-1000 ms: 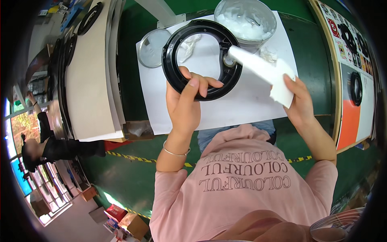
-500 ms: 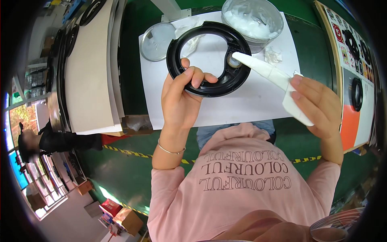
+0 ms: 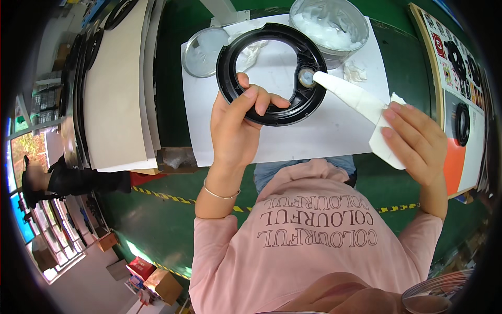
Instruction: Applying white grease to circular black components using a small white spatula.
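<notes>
My left hand is closed on the lower left of a black plastic ring, held tilted above the white sheet. On the ring's inner right side sits a small round socket, with something pale and glossy inside. My right hand grips a long white spatula by its wide end, where a piece of white paper or tissue shows by the fingers. The spatula's narrow tip is at the socket's right edge; whether it touches cannot be made out. Behind the ring stands a clear tub of white, grease-like paste.
A round clear lid and crumpled tissues lie on the white sheet over the green table. Large boards stand at left; a display board stands at right. A metal post rises behind. Another person is far left.
The spatula tip has shifted right, from over the socket to its edge, baring the pale content. My right hand moved slightly right and down. The ring's tilt has changed slightly.
</notes>
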Tool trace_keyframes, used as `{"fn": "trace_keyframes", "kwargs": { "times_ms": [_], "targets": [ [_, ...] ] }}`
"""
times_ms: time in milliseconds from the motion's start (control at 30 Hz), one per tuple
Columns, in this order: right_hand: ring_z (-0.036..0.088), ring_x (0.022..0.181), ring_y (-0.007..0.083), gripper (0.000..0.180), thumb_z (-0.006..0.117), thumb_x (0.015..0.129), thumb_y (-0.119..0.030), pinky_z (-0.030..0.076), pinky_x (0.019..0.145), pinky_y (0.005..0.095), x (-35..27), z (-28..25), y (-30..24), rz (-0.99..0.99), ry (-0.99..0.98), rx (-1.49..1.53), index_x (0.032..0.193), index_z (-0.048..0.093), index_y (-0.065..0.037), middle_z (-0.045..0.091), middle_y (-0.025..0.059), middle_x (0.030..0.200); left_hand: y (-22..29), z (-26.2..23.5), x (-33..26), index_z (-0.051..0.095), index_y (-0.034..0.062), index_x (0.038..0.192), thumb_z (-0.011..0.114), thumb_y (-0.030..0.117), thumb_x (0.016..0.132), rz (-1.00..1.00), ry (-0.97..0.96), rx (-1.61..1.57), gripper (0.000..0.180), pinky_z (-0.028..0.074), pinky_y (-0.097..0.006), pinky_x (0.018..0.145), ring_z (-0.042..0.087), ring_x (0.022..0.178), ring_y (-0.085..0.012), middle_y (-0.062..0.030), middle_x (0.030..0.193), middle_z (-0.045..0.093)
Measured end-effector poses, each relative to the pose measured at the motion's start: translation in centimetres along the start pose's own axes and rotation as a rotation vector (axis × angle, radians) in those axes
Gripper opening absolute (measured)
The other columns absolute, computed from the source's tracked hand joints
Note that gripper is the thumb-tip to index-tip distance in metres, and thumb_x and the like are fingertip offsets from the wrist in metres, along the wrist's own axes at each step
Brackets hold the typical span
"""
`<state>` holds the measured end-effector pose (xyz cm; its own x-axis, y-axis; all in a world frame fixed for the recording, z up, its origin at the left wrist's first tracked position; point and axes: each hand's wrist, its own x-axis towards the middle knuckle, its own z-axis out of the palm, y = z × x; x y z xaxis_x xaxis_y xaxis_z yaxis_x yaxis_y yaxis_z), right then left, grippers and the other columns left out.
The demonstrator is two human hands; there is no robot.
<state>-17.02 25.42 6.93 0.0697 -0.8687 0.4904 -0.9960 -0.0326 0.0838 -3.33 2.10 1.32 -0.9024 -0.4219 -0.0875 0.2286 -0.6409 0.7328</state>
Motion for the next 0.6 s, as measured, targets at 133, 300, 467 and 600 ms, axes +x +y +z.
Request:
{"fn": "trace_keyframes", "kwargs": {
  "times_ms": [133, 300, 467, 600],
  "targets": [
    [0.059, 0.084, 0.0293, 0.021, 0.058, 0.067, -0.005, 0.049, 0.073, 0.0365, -0.06, -0.05, -0.01, 0.026, -0.019, 0.053, 0.087, 0.057, -0.001, 0.060, 0.0140, 0.091, -0.03, 0.54, -0.11, 0.041, 0.0079, 0.092, 0.040, 0.004, 0.083, 0.035, -0.011, 0.099, 0.011, 0.045, -0.034, 0.067, 0.058, 0.073, -0.0273, -0.0053, 0.062, 0.044],
    [0.059, 0.084, 0.0293, 0.020, 0.058, 0.067, -0.005, 0.049, 0.073, 0.0362, -0.34, -0.12, 0.08, 0.041, -0.037, 0.065, 0.086, 0.057, -0.001, 0.060, 0.0137, 0.090, -0.16, 0.41, -0.17, 0.040, 0.0078, 0.092, 0.040, 0.003, 0.083, 0.070, -0.024, 0.175, 0.011, 0.044, -0.033, 0.067, 0.059, 0.072, -0.0279, -0.0056, 0.061, 0.045],
    [0.059, 0.084, 0.0295, 0.019, 0.058, 0.068, -0.006, 0.049, 0.073, 0.0371, -0.25, -0.06, 0.24, 0.031, -0.027, 0.054, 0.086, 0.056, -0.001, 0.060, 0.0141, 0.090, -0.16, 0.58, -0.25, 0.039, 0.0071, 0.091, 0.040, 0.002, 0.083, 0.092, -0.051, 0.206, 0.010, 0.043, -0.033, 0.067, 0.059, 0.071, -0.0275, -0.0056, 0.061, 0.045],
    [0.060, 0.079, 0.0282, 0.021, 0.060, 0.064, -0.008, 0.050, 0.068, 0.0339, -0.32, -0.30, 0.53, 0.001, -0.034, 0.097, 0.084, 0.059, 0.000, 0.061, 0.0144, 0.087, -0.15, 0.54, -0.31, 0.039, 0.0068, 0.091, 0.040, 0.002, 0.083, 0.113, -0.042, 0.233, 0.010, 0.042, -0.032, 0.067, 0.059, 0.070, -0.0271, -0.0055, 0.061, 0.045]
  ]
}}
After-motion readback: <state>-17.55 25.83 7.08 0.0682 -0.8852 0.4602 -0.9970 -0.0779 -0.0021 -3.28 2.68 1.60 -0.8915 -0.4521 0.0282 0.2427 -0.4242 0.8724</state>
